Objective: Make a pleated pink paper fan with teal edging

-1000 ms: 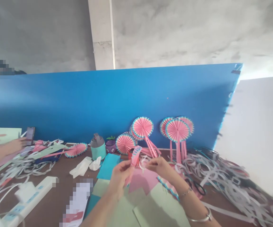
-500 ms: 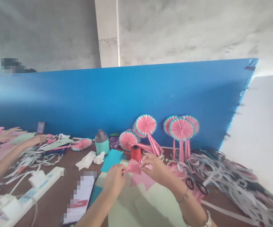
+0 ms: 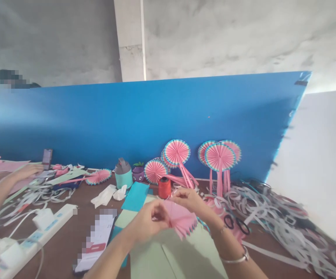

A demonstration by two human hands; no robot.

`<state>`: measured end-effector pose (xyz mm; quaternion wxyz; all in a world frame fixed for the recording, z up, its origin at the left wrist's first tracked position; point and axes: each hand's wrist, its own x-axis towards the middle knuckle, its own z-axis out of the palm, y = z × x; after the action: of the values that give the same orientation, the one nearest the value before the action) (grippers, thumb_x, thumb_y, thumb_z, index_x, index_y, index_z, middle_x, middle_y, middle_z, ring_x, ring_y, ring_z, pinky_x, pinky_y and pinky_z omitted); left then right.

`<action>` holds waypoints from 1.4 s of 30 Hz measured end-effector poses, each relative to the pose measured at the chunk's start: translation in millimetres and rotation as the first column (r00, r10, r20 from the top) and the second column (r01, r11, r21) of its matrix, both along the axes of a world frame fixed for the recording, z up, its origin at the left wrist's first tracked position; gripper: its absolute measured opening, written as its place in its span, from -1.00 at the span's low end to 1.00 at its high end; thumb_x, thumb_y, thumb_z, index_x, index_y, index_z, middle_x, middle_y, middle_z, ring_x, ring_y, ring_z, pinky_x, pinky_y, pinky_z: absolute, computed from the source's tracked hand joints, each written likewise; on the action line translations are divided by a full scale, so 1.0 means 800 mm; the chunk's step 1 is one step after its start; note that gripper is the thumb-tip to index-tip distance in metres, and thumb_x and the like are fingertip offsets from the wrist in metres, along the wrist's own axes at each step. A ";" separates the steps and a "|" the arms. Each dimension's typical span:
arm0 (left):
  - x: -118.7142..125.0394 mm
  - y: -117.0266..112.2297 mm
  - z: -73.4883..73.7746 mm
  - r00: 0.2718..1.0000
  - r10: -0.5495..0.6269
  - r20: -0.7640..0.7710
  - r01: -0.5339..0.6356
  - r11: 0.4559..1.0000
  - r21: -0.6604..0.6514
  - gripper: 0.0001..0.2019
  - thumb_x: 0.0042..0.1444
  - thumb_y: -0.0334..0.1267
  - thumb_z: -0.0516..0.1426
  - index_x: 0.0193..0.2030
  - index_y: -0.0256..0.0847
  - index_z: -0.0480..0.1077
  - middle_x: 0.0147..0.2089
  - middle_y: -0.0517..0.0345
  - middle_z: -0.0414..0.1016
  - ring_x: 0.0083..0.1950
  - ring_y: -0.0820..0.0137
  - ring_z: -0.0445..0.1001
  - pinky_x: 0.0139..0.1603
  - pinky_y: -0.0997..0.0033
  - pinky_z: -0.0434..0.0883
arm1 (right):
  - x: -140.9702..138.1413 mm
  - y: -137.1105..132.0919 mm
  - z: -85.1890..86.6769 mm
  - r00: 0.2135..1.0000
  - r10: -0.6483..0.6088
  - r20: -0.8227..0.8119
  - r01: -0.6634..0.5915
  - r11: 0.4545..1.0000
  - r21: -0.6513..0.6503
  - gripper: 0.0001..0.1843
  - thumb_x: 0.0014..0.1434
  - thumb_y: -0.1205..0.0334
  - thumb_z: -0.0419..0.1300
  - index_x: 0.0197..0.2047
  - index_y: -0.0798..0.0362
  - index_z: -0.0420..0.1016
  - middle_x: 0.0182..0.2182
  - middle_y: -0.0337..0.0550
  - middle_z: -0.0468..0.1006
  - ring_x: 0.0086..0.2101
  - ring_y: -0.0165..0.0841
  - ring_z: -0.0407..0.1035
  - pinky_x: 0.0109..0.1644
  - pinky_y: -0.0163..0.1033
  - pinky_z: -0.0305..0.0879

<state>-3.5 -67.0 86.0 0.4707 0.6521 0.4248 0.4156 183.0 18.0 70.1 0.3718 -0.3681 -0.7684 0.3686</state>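
My left hand (image 3: 144,223) is closed, pinching the folded end of a pink pleated paper fan (image 3: 181,220) with a teal scalloped edge. My right hand (image 3: 189,200) pinches the fan's upper edge from above. The fan spreads down and to the right between the hands, above pale green paper sheets (image 3: 168,255) on the brown table. A red thread spool (image 3: 164,187) stands just behind my hands.
Finished pink fans (image 3: 219,159) lean on the blue board (image 3: 127,124). Black-handled scissors (image 3: 236,224) and heaps of white paper strips (image 3: 275,221) lie right. A teal jar (image 3: 123,175), white power strip (image 3: 44,228) and another person's arm (image 3: 2,188) are left.
The folded pink strip, first held upright between my hands, has come down and fanned open. The other person's hand at left has shifted about near the phone.
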 end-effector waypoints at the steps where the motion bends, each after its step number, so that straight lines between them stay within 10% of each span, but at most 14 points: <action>1: 0.002 0.002 0.002 0.995 0.029 0.098 -0.027 0.999 -0.020 -0.81 -0.15 -0.33 0.28 -0.34 -0.18 0.42 -0.47 0.21 0.49 -0.47 0.47 0.38 -0.42 0.54 0.26 | 0.001 0.001 -0.001 1.000 0.021 0.005 -0.020 0.999 -0.042 -0.78 0.02 0.14 0.20 -0.51 0.12 0.48 -0.53 -0.24 0.40 -0.48 -0.44 0.23 -0.40 -0.33 0.14; 6: 0.013 0.036 -0.013 0.868 0.280 0.410 -0.245 0.960 -0.137 -0.65 -0.18 -0.12 0.31 -0.24 -0.25 0.49 -0.48 0.17 0.49 -0.62 0.57 0.25 -0.59 0.57 0.14 | 0.002 -0.005 0.001 0.992 0.095 0.082 -0.087 0.991 -0.098 -0.75 0.02 0.18 0.16 -0.60 0.12 0.38 -0.66 -0.34 0.20 -0.57 -0.51 0.03 -0.48 -0.36 -0.02; 16: 0.002 0.073 -0.080 0.810 0.564 0.163 -0.580 0.810 0.080 -0.78 -0.14 -0.13 0.22 -0.44 -0.26 0.50 -0.46 0.07 0.55 -0.40 0.32 0.46 -0.35 0.40 0.35 | -0.008 -0.034 0.026 0.909 -0.128 0.397 0.035 0.972 0.231 -0.78 -0.01 0.40 0.06 -0.65 0.07 0.32 -0.64 -0.31 0.31 -0.54 -0.45 0.14 -0.44 -0.34 -0.01; 26: 0.001 0.057 -0.080 0.740 0.598 -0.308 -0.404 0.761 0.508 -0.77 0.01 -0.50 0.03 -0.39 -0.19 0.49 -0.35 0.06 0.53 -0.22 0.27 0.44 -0.17 0.30 0.35 | -0.015 -0.026 0.010 0.916 -0.229 0.330 0.050 0.881 0.471 -0.78 0.08 0.45 0.07 -0.54 0.06 0.41 -0.47 -0.16 0.46 -0.34 -0.32 0.33 -0.22 -0.26 0.21; 31: 0.001 0.049 -0.074 0.751 0.431 -0.500 -0.106 0.827 0.553 -0.72 -0.01 -0.59 0.04 -0.32 -0.21 0.51 -0.29 0.07 0.53 -0.16 0.29 0.41 -0.14 0.32 0.31 | -0.015 -0.018 0.005 0.939 -0.137 0.316 0.009 0.927 0.375 -0.82 0.07 0.39 0.11 -0.49 0.04 0.48 -0.43 -0.15 0.50 -0.34 -0.32 0.35 -0.25 -0.27 0.23; 35: -0.003 0.038 -0.057 0.726 0.432 -0.535 0.036 0.753 0.657 -0.76 0.09 -0.53 0.04 -0.28 -0.18 0.49 -0.31 0.12 0.52 -0.16 0.31 0.35 -0.12 0.28 0.24 | -0.007 -0.002 -0.001 0.971 -0.078 0.224 0.017 0.964 0.264 -0.80 0.12 0.28 0.07 -0.46 0.05 0.49 -0.44 -0.17 0.50 -0.40 -0.35 0.36 -0.35 -0.30 0.22; 42: -0.010 0.030 -0.040 0.615 0.588 -0.525 -0.047 0.692 0.720 -0.77 0.09 -0.53 0.03 -0.27 -0.16 0.44 -0.27 0.14 0.49 -0.13 0.32 0.31 0.01 0.21 0.13 | 0.002 0.013 -0.018 0.961 -0.133 0.243 0.061 0.957 0.283 -0.72 0.15 0.11 0.08 -0.48 0.03 0.50 -0.48 -0.18 0.47 -0.48 -0.38 0.30 -0.40 -0.29 0.19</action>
<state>-11.6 -43.1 53.8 -0.0797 0.7860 0.5210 0.3230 184.4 28.6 56.0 0.3327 -0.3962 -0.8346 0.1891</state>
